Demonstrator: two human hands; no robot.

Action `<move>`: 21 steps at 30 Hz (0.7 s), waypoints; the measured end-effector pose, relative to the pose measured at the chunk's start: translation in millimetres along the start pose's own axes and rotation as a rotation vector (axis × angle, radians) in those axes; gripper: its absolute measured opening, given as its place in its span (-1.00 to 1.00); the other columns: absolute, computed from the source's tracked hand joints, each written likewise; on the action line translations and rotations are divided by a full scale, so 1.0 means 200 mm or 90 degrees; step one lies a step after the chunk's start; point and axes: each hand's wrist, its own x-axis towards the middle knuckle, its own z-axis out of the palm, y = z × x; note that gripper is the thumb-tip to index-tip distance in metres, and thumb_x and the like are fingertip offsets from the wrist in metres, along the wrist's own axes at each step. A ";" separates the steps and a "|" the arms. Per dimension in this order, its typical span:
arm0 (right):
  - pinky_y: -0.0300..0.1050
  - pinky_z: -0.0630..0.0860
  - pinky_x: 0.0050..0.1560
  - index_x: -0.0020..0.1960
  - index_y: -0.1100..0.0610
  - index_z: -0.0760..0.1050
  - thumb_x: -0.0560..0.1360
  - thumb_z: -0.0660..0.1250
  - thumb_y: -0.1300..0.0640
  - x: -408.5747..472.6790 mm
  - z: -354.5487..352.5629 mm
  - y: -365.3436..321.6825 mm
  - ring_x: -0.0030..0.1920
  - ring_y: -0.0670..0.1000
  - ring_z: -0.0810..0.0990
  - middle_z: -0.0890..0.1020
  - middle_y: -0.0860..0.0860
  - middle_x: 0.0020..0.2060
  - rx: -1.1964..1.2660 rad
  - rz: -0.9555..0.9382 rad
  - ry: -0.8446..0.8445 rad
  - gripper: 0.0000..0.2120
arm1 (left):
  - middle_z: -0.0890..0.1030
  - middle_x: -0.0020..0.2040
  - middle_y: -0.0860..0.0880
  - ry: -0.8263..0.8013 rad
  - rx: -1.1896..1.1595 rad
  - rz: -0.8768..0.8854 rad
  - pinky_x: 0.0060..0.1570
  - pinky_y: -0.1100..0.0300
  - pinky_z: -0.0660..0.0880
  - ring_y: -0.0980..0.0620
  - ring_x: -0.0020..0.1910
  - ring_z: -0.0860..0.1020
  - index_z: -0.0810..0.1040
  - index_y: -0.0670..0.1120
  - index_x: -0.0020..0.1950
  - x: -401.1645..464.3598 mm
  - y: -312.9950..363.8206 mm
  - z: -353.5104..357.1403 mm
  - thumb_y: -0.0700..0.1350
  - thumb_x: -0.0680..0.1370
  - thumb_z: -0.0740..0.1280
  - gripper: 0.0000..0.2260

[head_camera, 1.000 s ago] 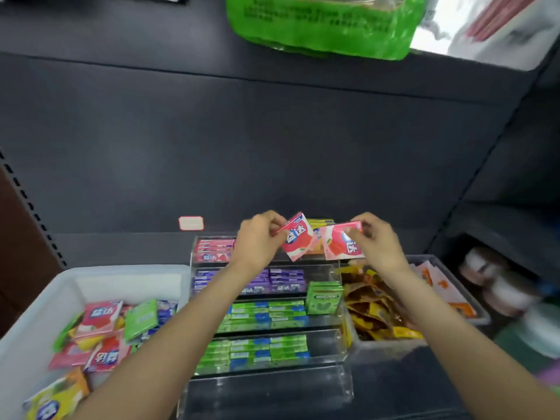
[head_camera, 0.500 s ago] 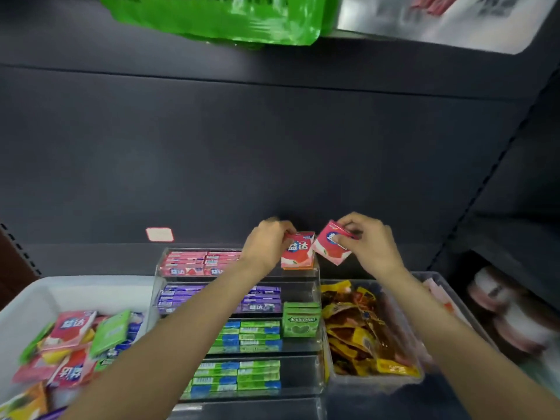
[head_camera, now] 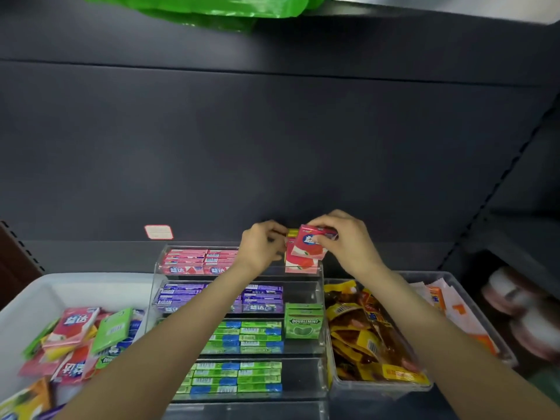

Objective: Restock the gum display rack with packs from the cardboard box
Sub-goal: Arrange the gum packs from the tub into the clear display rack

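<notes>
The white box (head_camera: 27, 301) of loose packs sits left of the rack (head_camera: 318, 286). My left hand (head_camera: 260, 247) curls beside the pink packs (head_camera: 298, 263) standing in the rack's top right corner; I cannot tell if it holds one. My right hand (head_camera: 342, 237) pinches a pink pack (head_camera: 312, 242) above them. If I push hard, they could tip over.

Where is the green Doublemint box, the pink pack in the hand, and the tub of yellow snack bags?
Doublemint box (head_camera: 303, 324), head view, front face.
Pink pack (head_camera: 309, 247), head view, front face.
Snack tub (head_camera: 378, 388), head view, front wall.
</notes>
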 end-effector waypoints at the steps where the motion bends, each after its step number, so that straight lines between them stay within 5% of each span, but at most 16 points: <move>1: -0.28 0.50 -0.07 0.19 0.11 0.54 0.48 0.37 0.15 0.00 0.02 -0.01 0.13 -0.08 0.50 0.54 0.02 0.07 -0.039 -0.015 -0.003 -0.72 | 0.63 -0.10 -0.12 -0.007 -0.019 -0.014 -0.30 0.30 0.60 0.05 -0.22 0.62 0.56 -0.22 0.11 0.00 0.00 -0.01 -0.30 0.56 0.24 -0.83; 7: -0.15 0.44 0.00 0.28 0.05 0.49 0.49 0.36 0.08 -0.02 0.10 0.01 0.17 -0.03 0.43 0.49 -0.01 0.13 -0.257 -0.074 -0.027 -0.64 | 0.64 -0.04 -0.09 -0.046 -0.052 -0.031 -0.14 0.19 0.60 0.04 -0.12 0.64 0.54 -0.15 0.15 -0.01 -0.02 -0.03 -0.23 0.60 0.20 -0.82; 13: -0.09 0.53 0.13 0.39 0.07 0.35 0.50 0.36 0.07 -0.05 0.13 0.05 0.30 -0.05 0.34 0.36 0.03 0.24 -0.204 0.014 -0.003 -0.52 | 0.61 0.05 -0.11 -0.034 -0.042 -0.056 -0.04 0.10 0.60 0.01 -0.06 0.62 0.47 -0.18 0.26 -0.03 -0.01 -0.02 -0.14 0.60 0.22 -0.74; 21: -0.07 0.49 0.25 0.42 0.15 0.32 0.51 0.33 0.13 -0.06 0.18 0.03 0.32 0.00 0.40 0.37 0.08 0.31 -0.133 0.084 -0.011 -0.50 | 0.63 0.06 -0.12 -0.055 -0.051 -0.074 -0.10 0.22 0.60 0.00 -0.03 0.64 0.48 -0.18 0.29 -0.06 0.03 0.04 -0.16 0.56 0.31 -0.69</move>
